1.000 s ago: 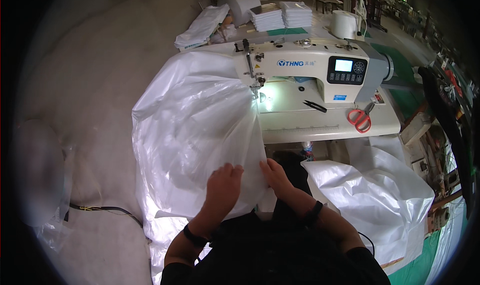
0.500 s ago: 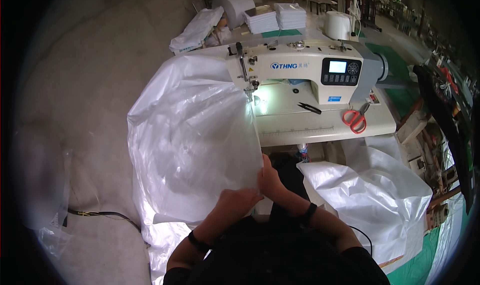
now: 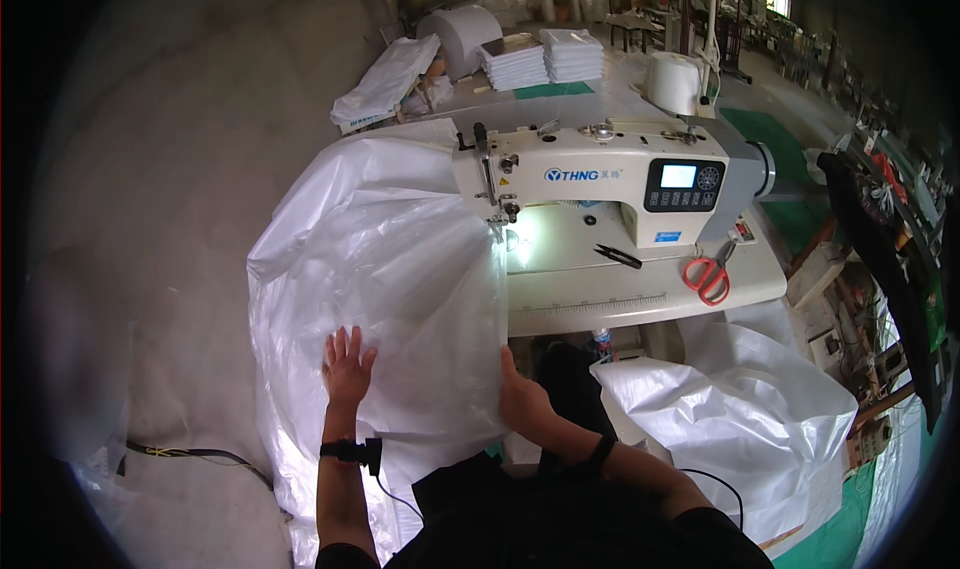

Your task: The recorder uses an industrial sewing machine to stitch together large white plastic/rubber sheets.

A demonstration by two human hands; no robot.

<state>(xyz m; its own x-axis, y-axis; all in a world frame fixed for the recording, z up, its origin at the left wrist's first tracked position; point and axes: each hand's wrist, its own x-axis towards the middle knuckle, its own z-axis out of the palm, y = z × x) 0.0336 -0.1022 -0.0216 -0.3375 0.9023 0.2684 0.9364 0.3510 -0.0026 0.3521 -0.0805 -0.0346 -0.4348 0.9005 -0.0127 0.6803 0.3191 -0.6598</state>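
A large sheet of shiny white plastic material (image 3: 400, 269) drapes from under the needle of a white sewing machine (image 3: 590, 169) down toward my lap. My left hand (image 3: 348, 367) lies on it with the fingers spread, pressing near its left part. At the sheet's right edge, my right hand (image 3: 524, 401) is closed on the border, thumb pointing up toward the machine. That edge runs straight from my right hand to the lit needle area. What lies under the sheet is hidden.
Red-handled scissors (image 3: 708, 277) and black thread snips (image 3: 618, 256) lie on the machine bed. A second white plastic sheet (image 3: 730, 409) hangs at the right. Behind stand a thread cone (image 3: 674, 83), folded white stacks (image 3: 573, 55) and a large roll (image 3: 460, 41).
My left hand has left the right edge, moved leftward and opened flat on the sheet. My right hand stays at the edge, slightly lower. The whole view has shifted a little.
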